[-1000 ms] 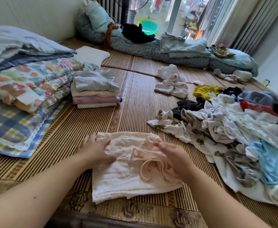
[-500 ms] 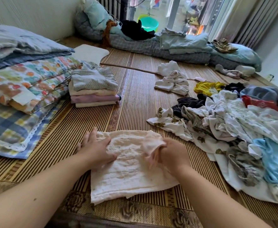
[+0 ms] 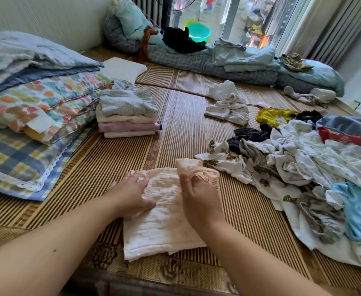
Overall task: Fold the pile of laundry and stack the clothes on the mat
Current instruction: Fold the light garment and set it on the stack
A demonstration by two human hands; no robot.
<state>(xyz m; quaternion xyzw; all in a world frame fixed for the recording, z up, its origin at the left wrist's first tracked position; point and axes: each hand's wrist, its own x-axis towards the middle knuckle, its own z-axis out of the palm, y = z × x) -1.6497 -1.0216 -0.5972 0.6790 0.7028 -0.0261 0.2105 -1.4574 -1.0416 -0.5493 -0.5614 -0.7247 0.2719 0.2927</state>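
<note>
One woven mat (image 3: 186, 129) covering the floor; one stack of folded bedding (image 3: 36, 107) at left; one loose pile of laundry (image 3: 299, 167) at right; one stack of four folded clothes (image 3: 128, 116) beside the bedding. One pale peach garment (image 3: 162, 227), partly folded, on the mat's near edge between two hands: left hand (image 3: 132, 195) spread flat, pressing it; right hand (image 3: 198, 199) pinching its raised upper corner. Room: rumpled quilts along the far wall, one green basin (image 3: 198, 33) at the glass door.
</note>
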